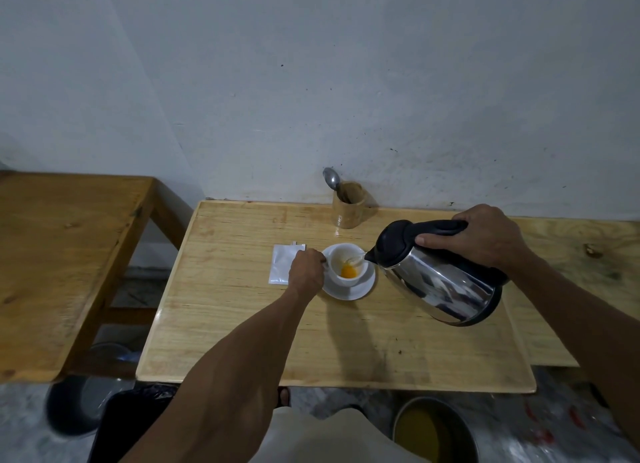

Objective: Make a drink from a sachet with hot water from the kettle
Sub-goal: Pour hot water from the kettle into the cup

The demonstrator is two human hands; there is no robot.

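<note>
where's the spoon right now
In the head view the spoon stands bowl-up in the wooden holder at the table's far edge by the wall, behind the cup and left of the kettle.

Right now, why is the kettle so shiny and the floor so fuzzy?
Head view: the steel kettle mirrors the room like a bright patch; the table edges bend from the wide lens; the floor and buckets at the bottom edge are dim and blurred.
</note>
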